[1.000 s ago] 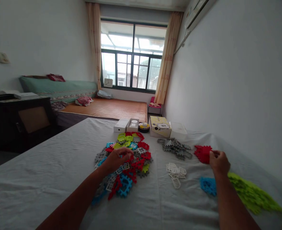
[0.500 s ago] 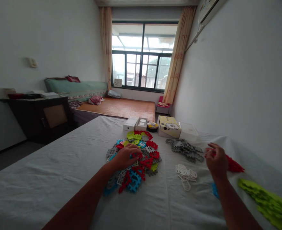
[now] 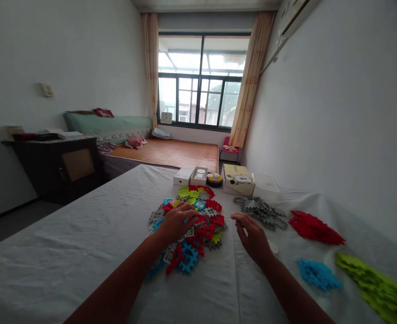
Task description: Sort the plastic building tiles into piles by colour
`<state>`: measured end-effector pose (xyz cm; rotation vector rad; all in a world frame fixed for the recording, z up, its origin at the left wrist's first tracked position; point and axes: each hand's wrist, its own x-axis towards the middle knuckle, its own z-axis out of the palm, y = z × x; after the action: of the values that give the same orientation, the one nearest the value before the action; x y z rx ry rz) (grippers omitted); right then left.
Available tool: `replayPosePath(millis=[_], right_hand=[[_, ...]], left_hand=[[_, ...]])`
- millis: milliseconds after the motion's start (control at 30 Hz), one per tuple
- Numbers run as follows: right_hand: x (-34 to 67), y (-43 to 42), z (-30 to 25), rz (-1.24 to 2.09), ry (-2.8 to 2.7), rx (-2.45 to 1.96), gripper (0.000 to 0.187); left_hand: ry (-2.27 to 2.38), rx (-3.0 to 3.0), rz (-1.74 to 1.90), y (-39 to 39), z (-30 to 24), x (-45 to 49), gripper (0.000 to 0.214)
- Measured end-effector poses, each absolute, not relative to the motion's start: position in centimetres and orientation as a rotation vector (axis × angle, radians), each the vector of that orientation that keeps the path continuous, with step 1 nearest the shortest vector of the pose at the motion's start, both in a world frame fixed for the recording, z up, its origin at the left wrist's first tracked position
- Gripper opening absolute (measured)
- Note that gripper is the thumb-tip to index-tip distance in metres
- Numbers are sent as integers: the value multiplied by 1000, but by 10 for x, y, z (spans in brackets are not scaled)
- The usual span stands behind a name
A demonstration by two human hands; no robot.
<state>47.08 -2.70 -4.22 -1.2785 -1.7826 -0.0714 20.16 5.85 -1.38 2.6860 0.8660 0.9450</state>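
A mixed pile of interlocking plastic pieces (image 3: 189,256) in red, blue, grey, green and white lies on the cloth-covered table. My left hand (image 3: 179,221) rests over the pile with its fingers bent and a gap between thumb and fingers; no piece shows clearly in its grasp. Just right of the pile, my right hand (image 3: 251,235) hangs over the cloth, fingers reaching left and apart, holding nothing visible. It mostly hides some white pieces (image 3: 272,246). Sorted heaps lie farther right: grey pieces (image 3: 260,212), red pieces (image 3: 314,228), blue pieces (image 3: 319,274) and green pieces (image 3: 375,283).
Along the table's far side stand a white box (image 3: 184,176), an open box (image 3: 198,175), a round tin (image 3: 215,179), a yellow cartoon box (image 3: 238,179) and a clear container (image 3: 265,185). A wall borders the right side. Beyond is a bed (image 3: 178,153).
My right hand has moved left from above the red heap to beside the mixed pile, uncovering the red and blue heaps. My left hand stays over the pile, nearly unmoved.
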Motion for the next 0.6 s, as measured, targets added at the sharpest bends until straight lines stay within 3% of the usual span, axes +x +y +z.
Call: replayPosePath(millis=[267, 400, 600], right_hand=[[420, -44, -30, 389, -1750, -1233, 26], [428, -38, -29, 396, -1708, -1266, 17], [553, -17, -38, 202, -1197, -1451, 37]], left_hand=[[615, 2300, 884, 37, -17, 224, 27], [647, 2229, 867, 36, -18, 226, 30], [749, 2218, 880, 46, -18, 220, 28]])
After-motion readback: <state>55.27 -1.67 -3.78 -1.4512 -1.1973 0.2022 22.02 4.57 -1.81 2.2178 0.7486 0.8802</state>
